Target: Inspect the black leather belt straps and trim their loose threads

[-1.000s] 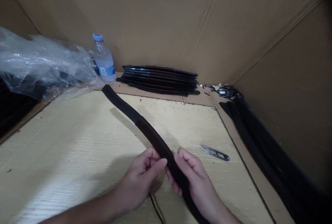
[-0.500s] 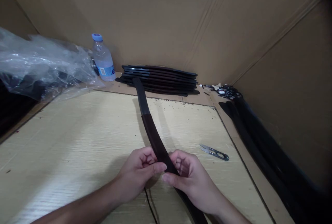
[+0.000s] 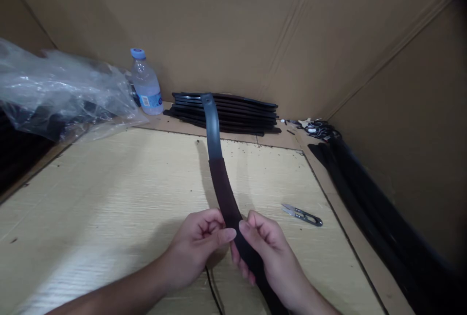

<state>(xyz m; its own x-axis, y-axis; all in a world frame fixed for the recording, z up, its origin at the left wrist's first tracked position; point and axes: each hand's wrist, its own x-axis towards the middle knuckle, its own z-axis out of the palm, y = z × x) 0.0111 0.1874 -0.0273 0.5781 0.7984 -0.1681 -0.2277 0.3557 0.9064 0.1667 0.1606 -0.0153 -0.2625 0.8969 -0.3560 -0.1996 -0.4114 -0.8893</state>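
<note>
Strip (image 3: 224, 194) lengthwise toward black stack (image 3: 248, 114)

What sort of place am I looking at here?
Probably a handwork bench, perhaps in a workshop, though only this corner shows. Cardboard walls close it in, a stack of dark strips lies at the back, and small snips lie on the pale board.

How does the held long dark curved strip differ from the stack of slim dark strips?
The curved strip is held by the left hand and right hand; the stack rests beside the tan cardboard wall. The curved strip points mostly forward; the stack lies crosswise. Both look dark.
</note>
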